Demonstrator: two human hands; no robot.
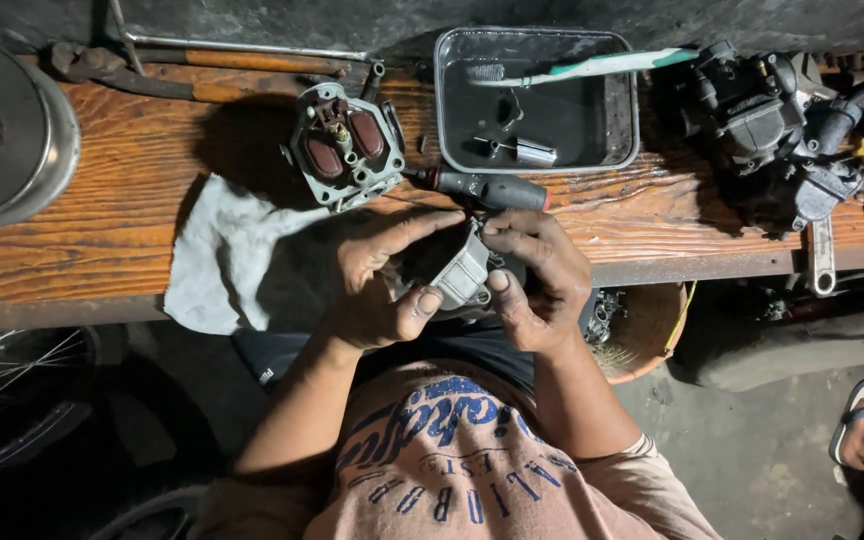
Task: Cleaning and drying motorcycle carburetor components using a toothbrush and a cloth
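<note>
head view, looking straight down at a wooden bench (102, 215). both hands meet at the bench's near edge around one small grey metal cover (464, 272), a cast part with a rounded body.

left hand (384, 280): half closed, grasping the cover. thumb presses on its lower left side, index finger stretches over the top toward the other hand. wrist bent inward, forearm coming up from lower left.

right hand (537, 280): curled around the cover's right side, thumb on the lower right corner, fingers folded over the top edge and touching the left index tip. forearm coming up from lower right. cover is held clear of the bench, just in front of the edge, above the person's lap.

just behind the hands: a screwdriver (487, 188) with dark handle and red band lies flat on the bench. left of it, a carburetor body (344, 147) sits face up with two brown floats showing. grey rag (227, 250) hangs over the bench edge beside the left hand. metal tray (624, 110) further back holds small parts, a toothbrush (592, 67) resting across its rim. another dark carburetor assembly (767, 125) sits at the right, well apart.
</note>
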